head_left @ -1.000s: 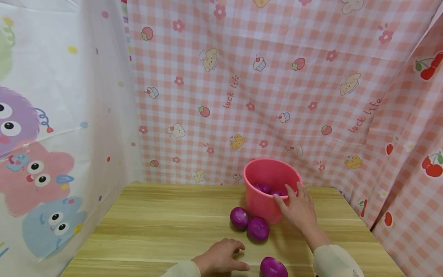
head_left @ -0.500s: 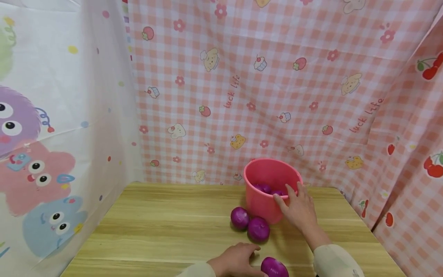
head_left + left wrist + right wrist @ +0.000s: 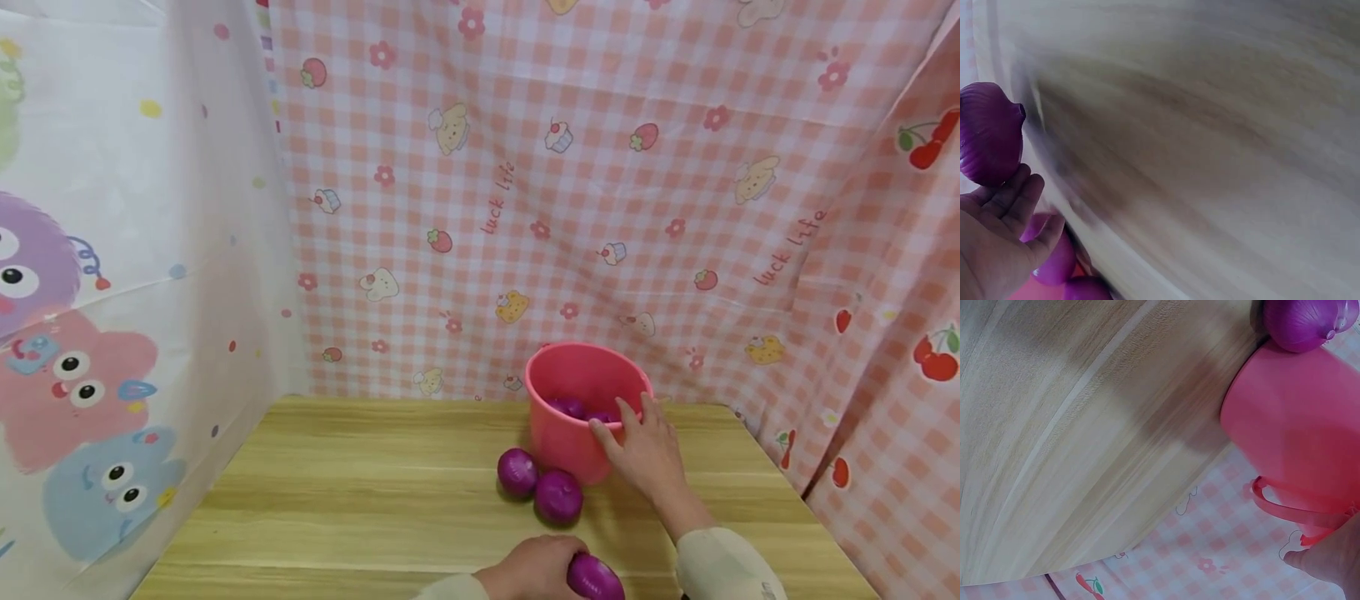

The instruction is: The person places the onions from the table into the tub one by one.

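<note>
My left hand is at a purple onion near the table's front edge, with its fingers along the far side. In the left wrist view the fingertips touch this onion and the fingers are only loosely bent. My right hand holds the near right rim of a pink bucket, its fingers reaching over the edge. Several purple onions lie inside the bucket. Two more, a left onion and a right onion, sit on the table against the bucket's front left side.
The wooden table stretches out to the left of the bucket. Behind it hangs a pink checked cloth, and a white cartoon cloth hangs at the left. The bucket's handle hangs down its side in the right wrist view.
My left hand has moved right across the table, from apart to touching the front onion. The right hand has stayed on the bucket's rim.
</note>
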